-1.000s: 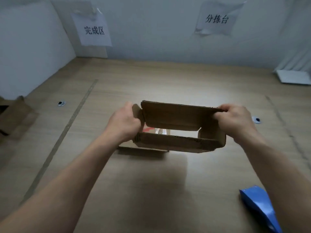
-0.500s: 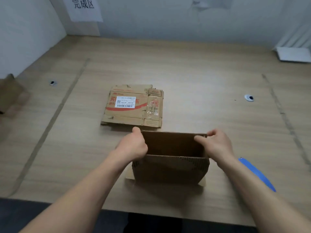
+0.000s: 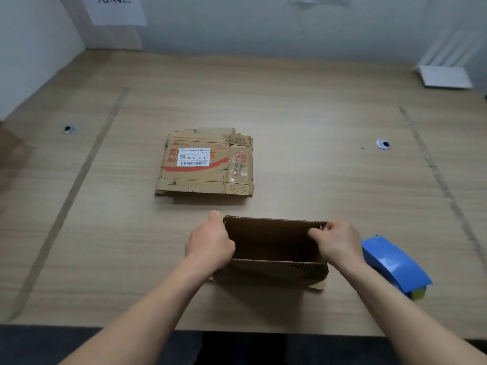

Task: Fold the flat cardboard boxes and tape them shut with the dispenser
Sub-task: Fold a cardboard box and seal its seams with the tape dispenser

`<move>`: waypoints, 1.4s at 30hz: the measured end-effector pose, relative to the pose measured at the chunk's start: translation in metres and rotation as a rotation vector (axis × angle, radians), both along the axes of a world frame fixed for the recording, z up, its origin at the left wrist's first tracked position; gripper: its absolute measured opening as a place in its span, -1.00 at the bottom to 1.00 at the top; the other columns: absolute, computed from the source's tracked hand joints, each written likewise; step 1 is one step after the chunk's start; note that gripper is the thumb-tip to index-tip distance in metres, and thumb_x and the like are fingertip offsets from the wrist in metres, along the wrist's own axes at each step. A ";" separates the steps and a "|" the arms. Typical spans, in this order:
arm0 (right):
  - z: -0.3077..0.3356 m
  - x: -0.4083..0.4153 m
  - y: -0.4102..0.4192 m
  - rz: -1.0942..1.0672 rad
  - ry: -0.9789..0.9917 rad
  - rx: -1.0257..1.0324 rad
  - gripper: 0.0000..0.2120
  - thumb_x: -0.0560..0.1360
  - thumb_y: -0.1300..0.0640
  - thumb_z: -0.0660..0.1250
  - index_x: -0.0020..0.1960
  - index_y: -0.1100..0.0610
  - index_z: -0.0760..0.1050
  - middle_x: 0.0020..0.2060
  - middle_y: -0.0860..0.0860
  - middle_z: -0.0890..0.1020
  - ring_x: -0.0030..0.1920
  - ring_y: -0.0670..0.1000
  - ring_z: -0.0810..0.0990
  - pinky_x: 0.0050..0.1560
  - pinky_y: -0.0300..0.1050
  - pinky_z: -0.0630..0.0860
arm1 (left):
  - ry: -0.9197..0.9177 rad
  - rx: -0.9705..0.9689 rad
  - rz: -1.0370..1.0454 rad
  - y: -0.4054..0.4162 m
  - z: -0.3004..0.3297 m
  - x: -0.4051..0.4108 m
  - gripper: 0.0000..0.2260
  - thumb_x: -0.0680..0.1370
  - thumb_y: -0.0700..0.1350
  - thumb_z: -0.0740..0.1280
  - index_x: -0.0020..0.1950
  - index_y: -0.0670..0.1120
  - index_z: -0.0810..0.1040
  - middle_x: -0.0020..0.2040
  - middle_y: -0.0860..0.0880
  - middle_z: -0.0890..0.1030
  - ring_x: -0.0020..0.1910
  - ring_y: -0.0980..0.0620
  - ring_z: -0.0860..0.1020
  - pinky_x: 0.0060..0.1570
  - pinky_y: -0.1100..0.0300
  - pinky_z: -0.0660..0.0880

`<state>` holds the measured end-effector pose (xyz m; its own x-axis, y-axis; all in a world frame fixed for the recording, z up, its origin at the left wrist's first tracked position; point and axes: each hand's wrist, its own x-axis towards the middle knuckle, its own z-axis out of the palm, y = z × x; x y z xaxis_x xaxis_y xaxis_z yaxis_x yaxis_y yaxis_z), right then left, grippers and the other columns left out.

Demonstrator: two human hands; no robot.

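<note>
Two cardboard boxes on the wooden surface (image 3: 303, 127): one opened-up box (image 3: 272, 248) near the front edge, one flattened box (image 3: 205, 164) lying farther back, apart from it. One blue tape dispenser (image 3: 395, 267) at right, just beside the right wrist, long axis running from near-right to far-left. Two small round grommets in the surface, left (image 3: 69, 129) and right (image 3: 383, 144). Two paper signs on the back wall, left sign (image 3: 116, 9) with writing cut off by the frame edge, not readable; other sign (image 3: 320, 0) mostly out of view. White object (image 3: 444, 76) at far right, unclear what.

Opened box stands upright, open side up, long axis left-right. Left hand (image 3: 209, 242) grips its left end wall, thumb up at the far corner. Right hand (image 3: 337, 242) grips the right end, fingers curled over the top edge at the far right corner. Both hands closed on the cardboard.

Flattened box: long axis left-right, red printed stripe and red Chinese characters, partly covered by a white shipping label (image 3: 193, 156) with barcode and QR code; "J4-J10" appears on it, upside down, rest too small.
</note>
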<state>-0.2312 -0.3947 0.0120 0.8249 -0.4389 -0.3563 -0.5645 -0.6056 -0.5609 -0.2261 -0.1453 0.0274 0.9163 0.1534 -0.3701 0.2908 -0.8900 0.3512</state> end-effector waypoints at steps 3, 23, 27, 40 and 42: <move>-0.002 -0.007 0.002 0.003 -0.018 -0.010 -0.60 0.43 -0.01 0.45 -0.44 0.11 0.36 -0.49 0.04 0.53 -0.33 0.12 0.55 -0.27 0.02 0.49 | 0.041 -0.011 -0.013 0.003 0.000 -0.010 -0.70 0.48 -0.08 0.35 0.08 -0.01 0.27 -0.13 -0.02 0.49 -0.13 -0.09 0.49 -0.17 0.06 0.45; 0.017 -0.026 -0.016 0.428 0.330 0.201 -0.05 0.12 0.00 0.65 0.40 0.06 0.27 0.21 0.04 0.49 0.10 0.06 0.60 -0.09 -0.06 0.67 | 0.276 -0.028 -0.249 -0.002 0.000 -0.009 -0.01 0.14 0.25 0.63 0.37 -0.08 0.19 0.30 -0.11 0.42 0.28 -0.13 0.45 0.21 0.00 0.51; 0.011 -0.038 0.001 0.632 0.362 -0.047 -0.29 0.40 -0.22 0.47 0.47 -0.07 0.34 0.31 0.05 0.33 0.23 0.05 0.45 0.17 -0.21 0.46 | 0.222 -0.087 -0.277 -0.010 0.000 -0.015 -0.02 0.17 0.23 0.63 0.41 -0.07 0.21 0.33 -0.09 0.33 0.28 -0.10 0.42 0.23 0.05 0.51; -0.016 -0.056 -0.028 0.430 0.098 0.455 -0.24 0.36 -0.48 0.26 -0.11 0.26 0.60 -0.24 -0.08 0.54 -0.19 -0.12 0.49 -0.13 -0.14 0.36 | -0.515 -0.263 -0.232 0.004 -0.046 -0.044 -0.34 0.22 0.10 0.65 0.16 -0.07 0.42 0.04 0.02 0.42 -0.06 0.03 0.45 -0.06 0.16 0.54; -0.025 -0.061 -0.029 0.448 0.098 0.450 -0.37 0.32 -0.45 0.36 0.11 0.03 0.65 -0.04 -0.21 0.63 0.01 -0.18 0.55 -0.02 -0.22 0.41 | -0.574 -0.177 -0.212 0.000 -0.050 -0.043 -0.04 0.18 0.12 0.66 0.44 -0.09 0.26 0.25 -0.08 0.34 0.14 -0.03 0.41 0.17 0.12 0.49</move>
